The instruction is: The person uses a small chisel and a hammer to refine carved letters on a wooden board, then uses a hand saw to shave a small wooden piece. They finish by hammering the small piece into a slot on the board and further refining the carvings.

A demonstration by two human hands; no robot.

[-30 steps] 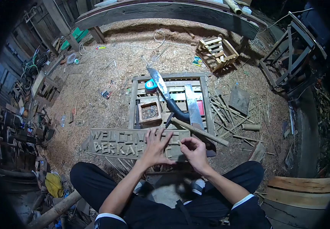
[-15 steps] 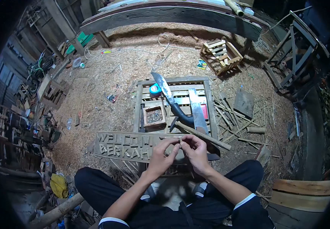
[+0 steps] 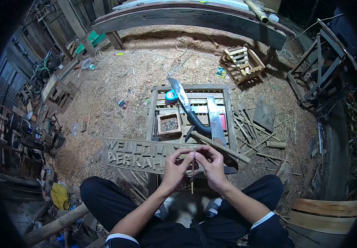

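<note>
My left hand [image 3: 176, 170] and my right hand [image 3: 213, 168] meet over the right part of a wooden board, fingertips pinched together. Between them they grip a thin wooden stick [image 3: 192, 184], whose lower end hangs below the fingers. On the board [image 3: 107, 154], raised letters made of short wooden pieces form two rows, reading WELCOM and BERKAH as far as they show; my hands cover part of the right side. Just beyond the board lies a tool with a long wooden handle [image 3: 228, 149] and a dark head, likely a hammer.
A slatted wooden table [image 3: 149, 113] holds a machete [image 3: 181, 94], a handsaw [image 3: 214, 115], a blue tape measure [image 3: 171, 96] and a small wooden box [image 3: 160, 129] of small bits. Loose sticks [image 3: 248, 124] lie to its right. Farther off are a wooden crate [image 3: 253, 68] and a heavy beam [image 3: 186, 17].
The stick now points down below my fingers, where it was hardly visible before. My hands have stayed close together over the board. The view has shifted slightly.
</note>
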